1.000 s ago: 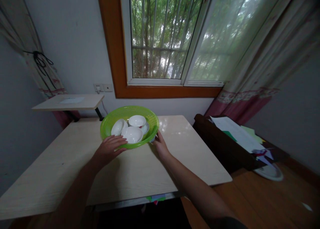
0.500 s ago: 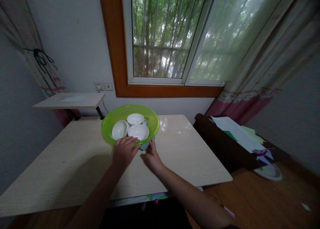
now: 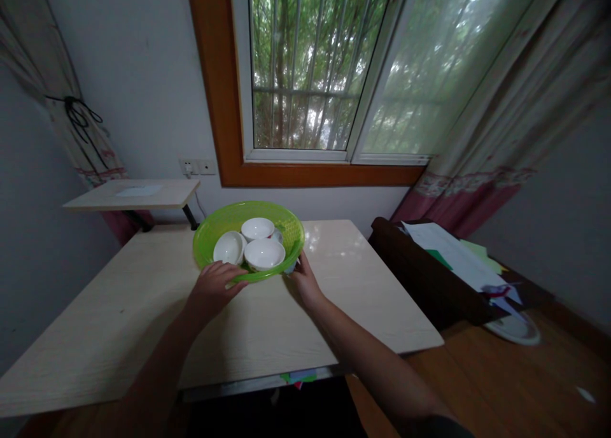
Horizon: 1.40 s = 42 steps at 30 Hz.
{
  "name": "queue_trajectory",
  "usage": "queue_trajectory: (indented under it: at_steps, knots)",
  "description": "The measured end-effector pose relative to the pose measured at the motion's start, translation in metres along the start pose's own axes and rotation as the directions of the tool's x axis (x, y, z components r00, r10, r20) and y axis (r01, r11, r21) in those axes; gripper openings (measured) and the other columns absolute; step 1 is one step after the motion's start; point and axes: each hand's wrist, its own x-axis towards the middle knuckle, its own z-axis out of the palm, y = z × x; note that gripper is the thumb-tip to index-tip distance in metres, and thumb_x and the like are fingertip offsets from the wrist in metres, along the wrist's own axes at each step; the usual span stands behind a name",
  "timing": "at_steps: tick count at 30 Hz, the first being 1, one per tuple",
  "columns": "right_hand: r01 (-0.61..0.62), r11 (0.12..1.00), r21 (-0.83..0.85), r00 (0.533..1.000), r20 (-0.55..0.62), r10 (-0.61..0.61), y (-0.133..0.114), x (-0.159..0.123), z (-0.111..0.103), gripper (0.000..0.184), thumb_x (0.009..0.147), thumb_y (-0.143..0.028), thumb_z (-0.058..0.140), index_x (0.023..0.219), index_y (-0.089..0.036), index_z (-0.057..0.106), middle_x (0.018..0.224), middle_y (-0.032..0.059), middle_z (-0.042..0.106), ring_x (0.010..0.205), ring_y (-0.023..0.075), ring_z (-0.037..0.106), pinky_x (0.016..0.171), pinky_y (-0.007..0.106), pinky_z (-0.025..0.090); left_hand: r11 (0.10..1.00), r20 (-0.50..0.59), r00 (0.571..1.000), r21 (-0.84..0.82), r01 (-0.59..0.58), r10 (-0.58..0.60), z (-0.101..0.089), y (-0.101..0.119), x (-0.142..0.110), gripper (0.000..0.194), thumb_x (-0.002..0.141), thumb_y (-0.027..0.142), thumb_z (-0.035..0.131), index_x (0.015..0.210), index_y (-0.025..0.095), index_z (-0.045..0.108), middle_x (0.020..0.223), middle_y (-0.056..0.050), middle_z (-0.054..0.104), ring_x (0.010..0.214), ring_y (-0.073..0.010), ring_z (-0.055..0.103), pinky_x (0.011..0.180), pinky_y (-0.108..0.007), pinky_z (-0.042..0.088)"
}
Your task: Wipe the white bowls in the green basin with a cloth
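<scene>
A round green plastic basket [image 3: 203, 234] is on the table, holding white bowls: one at the back [image 3: 258, 228], one leaning on its side at the left [image 3: 229, 247] and one in front [image 3: 265, 254]. Part of another dish shows behind the front bowl. My left hand [image 3: 214, 288] grips the basket's front-left rim, fingers over the edge and thumb below. At the basket's right front side, my right hand [image 3: 308, 284] is closed on a pale blue-grey cloth-like piece [image 3: 291, 267], pressed against the outer wall. Most of that piece is hidden by the hand and rim.
The pale wooden table [image 3: 363, 298] stands below a barred window. A small raised shelf [image 3: 133, 194] with a sheet of paper is at the back left. To the right, a dark brown piece of furniture [image 3: 420, 279] carries papers.
My right hand has moved right and slightly away along the basket's outer side, with the blue-grey piece. My left hand has slid left along the rim. The bowls stay put.
</scene>
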Motion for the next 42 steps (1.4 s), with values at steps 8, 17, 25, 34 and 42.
queue_trajectory:
  at_steps: [8, 17, 25, 34, 42]
  knots:
    - [0.032, 0.995, -0.093, 0.998, 0.065, -0.026, 0.032, -0.045, 0.012, 0.112, 0.059, -0.004, 0.064, 0.162, -0.037, 0.033, 0.164, 0.0049, 0.046, 0.145, 0.026, 0.051, 0.116, 0.046, 0.047, 0.998, -0.056, 0.997, 0.038, 0.05, -0.048, 0.014, 0.031, 0.006, 0.025, 0.101, 0.047, 0.062, 0.108, 0.027, 0.076, 0.102, -0.005, 0.08, 0.097, -0.0247, 0.071, 0.09, -0.043, 0.047]
    - [0.062, 0.995, -0.081, 0.998, 0.03, -0.06, 0.01, -0.029, 0.012, 0.096, 0.062, -0.008, 0.063, 0.153, -0.035, 0.047, 0.15, 0.0028, 0.062, 0.142, 0.0257, 0.053, 0.117, 0.048, 0.046, 1.0, 0.008, 1.0, 0.007, -0.005, 0.005, 0.015, 0.027, 0.013, 0.031, 0.104, 0.047, 0.056, 0.113, 0.026, 0.077, 0.106, -0.007, 0.081, 0.1, -0.0246, 0.073, 0.105, -0.047, 0.048]
    - [0.101, 0.988, -0.117, 0.995, -0.009, -0.103, -0.008, -0.014, 0.017, 0.085, 0.063, -0.01, 0.069, 0.143, -0.037, 0.057, 0.141, 0.0011, 0.068, 0.129, 0.0258, 0.061, 0.113, 0.046, 0.048, 0.999, 0.068, 0.997, 0.018, -0.036, 0.034, -0.01, -0.039, -0.008, 0.044, 0.098, 0.065, 0.057, 0.109, 0.028, 0.079, 0.108, -0.008, 0.081, 0.107, -0.028, 0.072, 0.108, -0.048, 0.047]
    - [0.042, 0.997, -0.06, 0.999, -0.001, -0.042, 0.021, -0.038, 0.02, 0.096, 0.06, -0.009, 0.066, 0.152, -0.034, 0.05, 0.146, 0.0048, 0.064, 0.136, 0.0291, 0.058, 0.111, 0.046, 0.052, 0.984, -0.092, 0.995, 0.173, 0.051, -0.035, 0.016, 0.032, 0.002, 0.032, 0.101, 0.052, 0.059, 0.101, 0.023, 0.073, 0.093, -0.01, 0.076, 0.094, -0.0287, 0.066, 0.094, -0.047, 0.043]
    - [0.065, 0.996, -0.066, 0.993, -0.089, -0.071, 0.013, -0.038, 0.021, 0.073, 0.074, -0.019, 0.073, 0.144, -0.032, 0.059, 0.146, 0.0037, 0.065, 0.13, 0.0256, 0.06, 0.117, 0.049, 0.046, 0.993, -0.103, 0.994, 0.105, 0.057, -0.046, 0.02, 0.054, 0.011, 0.026, 0.105, 0.04, 0.054, 0.105, 0.023, 0.073, 0.094, -0.008, 0.077, 0.094, -0.0267, 0.068, 0.097, -0.046, 0.044]
